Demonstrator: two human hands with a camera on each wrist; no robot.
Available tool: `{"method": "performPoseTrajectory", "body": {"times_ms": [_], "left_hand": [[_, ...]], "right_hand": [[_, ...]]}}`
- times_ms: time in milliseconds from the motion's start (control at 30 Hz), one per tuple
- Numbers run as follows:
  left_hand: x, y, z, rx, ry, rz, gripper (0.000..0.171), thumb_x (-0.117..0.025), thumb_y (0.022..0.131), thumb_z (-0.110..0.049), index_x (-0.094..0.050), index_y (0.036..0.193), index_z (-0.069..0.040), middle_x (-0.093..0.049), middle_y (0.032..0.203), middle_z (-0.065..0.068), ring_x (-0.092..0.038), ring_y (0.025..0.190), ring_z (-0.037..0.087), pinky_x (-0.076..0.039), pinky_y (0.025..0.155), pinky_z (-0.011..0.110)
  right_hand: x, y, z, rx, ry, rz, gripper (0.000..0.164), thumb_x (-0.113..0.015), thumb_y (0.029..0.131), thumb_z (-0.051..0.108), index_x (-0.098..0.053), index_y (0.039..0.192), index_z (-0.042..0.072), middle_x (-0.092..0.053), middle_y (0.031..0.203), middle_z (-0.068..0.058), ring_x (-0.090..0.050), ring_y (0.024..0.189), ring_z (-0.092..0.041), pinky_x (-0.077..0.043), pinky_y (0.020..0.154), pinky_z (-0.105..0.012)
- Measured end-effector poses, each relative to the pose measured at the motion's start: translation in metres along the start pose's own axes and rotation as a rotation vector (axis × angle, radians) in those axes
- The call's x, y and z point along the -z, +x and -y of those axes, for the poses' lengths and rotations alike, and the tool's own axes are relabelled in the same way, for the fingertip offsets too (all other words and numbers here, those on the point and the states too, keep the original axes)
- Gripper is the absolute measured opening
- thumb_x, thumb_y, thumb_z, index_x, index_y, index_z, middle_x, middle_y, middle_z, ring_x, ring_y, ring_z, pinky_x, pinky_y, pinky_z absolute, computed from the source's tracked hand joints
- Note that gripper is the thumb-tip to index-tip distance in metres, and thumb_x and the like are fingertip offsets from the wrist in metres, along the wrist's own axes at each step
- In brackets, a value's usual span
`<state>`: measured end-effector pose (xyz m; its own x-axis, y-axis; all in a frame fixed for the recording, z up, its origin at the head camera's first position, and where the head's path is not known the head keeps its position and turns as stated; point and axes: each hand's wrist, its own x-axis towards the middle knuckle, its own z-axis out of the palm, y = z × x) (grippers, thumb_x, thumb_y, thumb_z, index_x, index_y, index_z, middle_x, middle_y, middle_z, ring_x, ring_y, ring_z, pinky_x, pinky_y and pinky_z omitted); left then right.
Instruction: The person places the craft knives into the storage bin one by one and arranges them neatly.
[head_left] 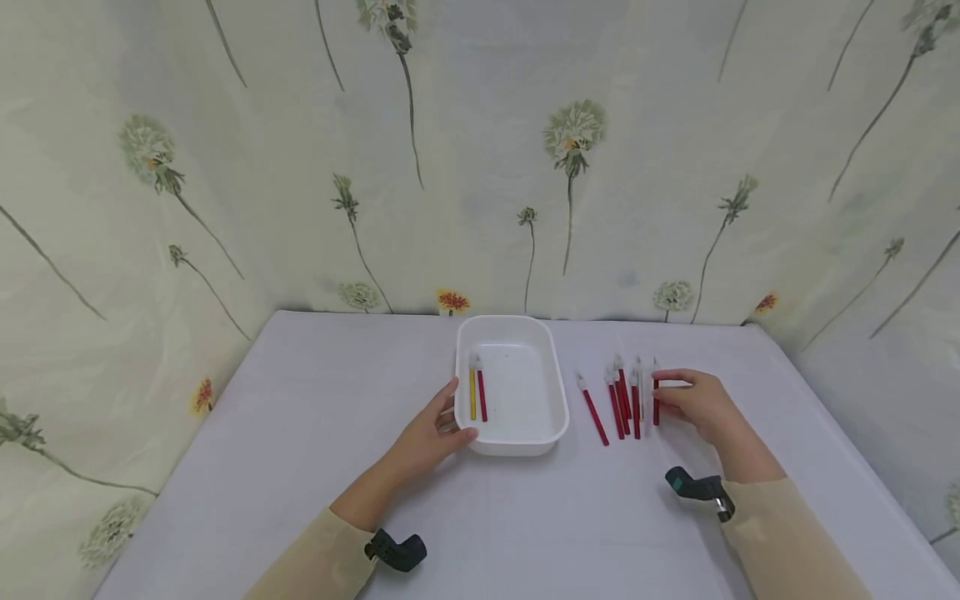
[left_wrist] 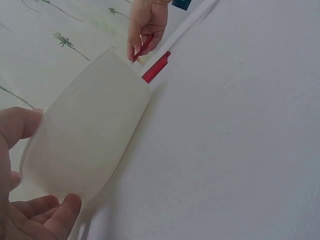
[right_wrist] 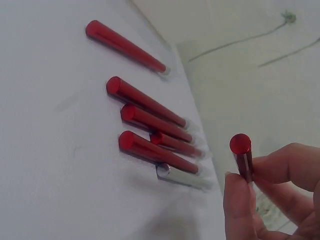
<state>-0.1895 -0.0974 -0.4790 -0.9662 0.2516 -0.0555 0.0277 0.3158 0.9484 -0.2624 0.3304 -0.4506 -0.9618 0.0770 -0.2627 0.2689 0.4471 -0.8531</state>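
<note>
My left hand (head_left: 422,440) grips the near left corner of a white plastic tray (head_left: 525,392), thumb at the front and fingers along the left side. A yellow capped stick (head_left: 472,395) and a red capped stick (head_left: 482,397) lie side by side inside the tray. To the right, my right hand (head_left: 699,405) pinches another slim red stick (right_wrist: 241,150) with a clear cap between thumb and fingers. That stick appears raised off the table in the right wrist view. Several red sticks (right_wrist: 150,97) and a silver one (right_wrist: 180,176) lie beside that hand. Whether they are pens or brushes, I cannot tell.
A white cloth covers the table (head_left: 555,517). Behind it hangs a pale curtain (head_left: 480,167) printed with dandelions, close to the tray's far end. One red stick (head_left: 596,418) lies slanted between the tray and the other loose sticks.
</note>
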Motion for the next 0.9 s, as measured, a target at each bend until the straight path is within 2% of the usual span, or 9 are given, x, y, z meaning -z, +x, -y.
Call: {"method": "performPoseTrajectory", "body": {"times_ms": [167,467,633,900], "left_hand": [[0.000,0.000,0.000,-0.007,0.002,0.001,0.089,-0.076,0.091,-0.024,-0.021,0.161,-0.019,-0.041,0.155,0.017,-0.047,0.137,0.035,-0.049,0.101,0.046],[0.000,0.000,-0.001,0.001,-0.001,-0.003,0.089,-0.076,0.091,-0.025,-0.021,0.161,-0.020,-0.041,0.154,0.016,-0.047,0.137,0.034,-0.049,0.102,0.045],[0.000,-0.001,-0.001,0.003,-0.004,-0.002,0.089,-0.076,0.091,-0.025,-0.021,0.161,-0.020,-0.041,0.155,0.016,-0.047,0.137,0.034,-0.049,0.102,0.045],[0.000,0.000,-0.001,0.008,-0.012,0.000,0.089,-0.076,0.091,-0.025,-0.021,0.161,-0.020,-0.040,0.155,0.016,-0.047,0.137,0.035,-0.049,0.102,0.046]], "right_hand": [[0.000,-0.006,0.006,0.028,0.037,0.015,0.053,-0.065,0.096,0.010,-0.046,0.143,-0.008,-0.051,0.132,-0.026,-0.064,0.083,-0.005,-0.060,0.077,-0.024],[-0.001,-0.016,0.019,0.027,0.004,0.010,0.053,-0.063,0.099,0.017,-0.046,0.145,-0.002,-0.047,0.139,-0.029,-0.065,0.088,-0.009,-0.059,0.081,-0.024],[-0.003,-0.020,0.025,0.046,0.015,0.023,0.053,-0.063,0.100,0.019,-0.045,0.146,0.000,-0.050,0.137,-0.028,-0.066,0.089,-0.008,-0.058,0.083,-0.024],[-0.011,-0.029,0.037,0.101,0.054,0.052,0.053,-0.063,0.100,0.017,-0.045,0.146,-0.004,-0.051,0.135,-0.028,-0.067,0.097,-0.013,-0.058,0.084,-0.025]]}}
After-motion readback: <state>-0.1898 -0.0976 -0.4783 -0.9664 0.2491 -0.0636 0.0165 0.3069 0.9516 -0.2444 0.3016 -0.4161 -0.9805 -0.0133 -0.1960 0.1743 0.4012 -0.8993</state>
